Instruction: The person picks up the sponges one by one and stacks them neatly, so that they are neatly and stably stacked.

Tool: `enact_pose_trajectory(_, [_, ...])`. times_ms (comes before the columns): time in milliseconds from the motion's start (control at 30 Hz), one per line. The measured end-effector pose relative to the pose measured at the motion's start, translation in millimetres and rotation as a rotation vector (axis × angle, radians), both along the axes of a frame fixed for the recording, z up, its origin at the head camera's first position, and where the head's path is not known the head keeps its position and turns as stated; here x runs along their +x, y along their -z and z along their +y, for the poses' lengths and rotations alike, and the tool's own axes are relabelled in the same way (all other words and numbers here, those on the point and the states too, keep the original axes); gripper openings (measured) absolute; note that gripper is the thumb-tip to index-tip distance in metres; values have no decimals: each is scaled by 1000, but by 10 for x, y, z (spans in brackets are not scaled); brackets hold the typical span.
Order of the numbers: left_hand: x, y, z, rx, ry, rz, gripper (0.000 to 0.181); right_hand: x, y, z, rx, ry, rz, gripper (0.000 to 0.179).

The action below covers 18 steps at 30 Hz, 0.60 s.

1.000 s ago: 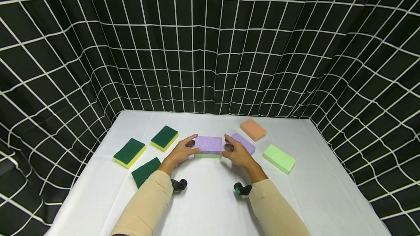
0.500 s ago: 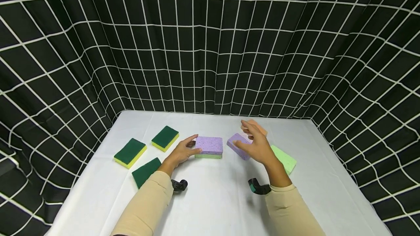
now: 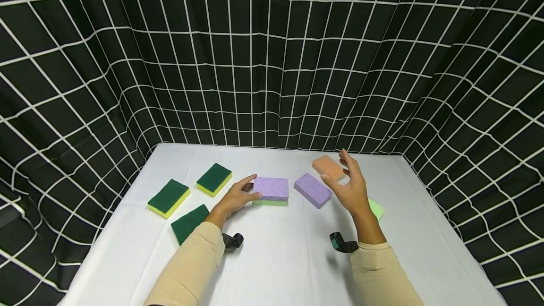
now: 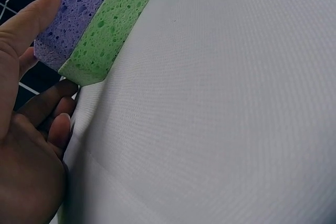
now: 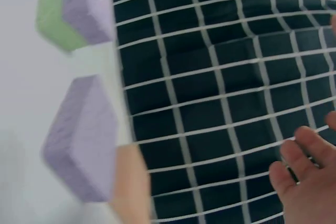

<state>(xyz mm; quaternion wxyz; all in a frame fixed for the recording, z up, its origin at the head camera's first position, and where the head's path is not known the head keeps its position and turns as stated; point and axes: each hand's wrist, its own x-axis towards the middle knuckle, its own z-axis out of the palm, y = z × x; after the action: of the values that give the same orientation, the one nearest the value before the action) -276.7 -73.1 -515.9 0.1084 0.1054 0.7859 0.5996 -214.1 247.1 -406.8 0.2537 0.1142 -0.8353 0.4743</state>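
Note:
In the head view a purple sponge (image 3: 271, 187) lies on top of a light green sponge (image 3: 270, 203), stacked near the middle of the table. My left hand (image 3: 233, 199) holds the stack's left end, its thumb on the front of the purple sponge and a finger at the back corner. The left wrist view shows the thumb against the purple sponge, other fingers low beside the green one. Raised over the right side, my right hand (image 3: 353, 191) has relaxed, spread fingers and holds nothing. An orange sponge (image 3: 326, 166) and a second purple sponge (image 3: 313, 190) lie left of it.
Another light green sponge (image 3: 376, 209) is partly hidden behind the right wrist. On the left lie green-and-yellow scrub sponges, one far (image 3: 214, 178), one at the edge (image 3: 168, 197), and a dark green one (image 3: 189, 223) by the left forearm. Black gridded curtain surrounds the white table.
My right hand has left the right end of the stack and moved right, past the second purple sponge, toward the orange and green ones. The left hand has stayed at the stack.

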Motion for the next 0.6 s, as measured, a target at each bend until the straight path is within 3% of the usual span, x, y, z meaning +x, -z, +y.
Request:
enact_pose_trajectory(300, [-10, 27, -17, -11, 5, -8, 75, -98, 421, 87, -69, 44, -100, 84])
enact_pose_trajectory(600, [-19, 10, -5, -3, 6, -4, 73, -141, 690, 112, -85, 54, -196, 85])
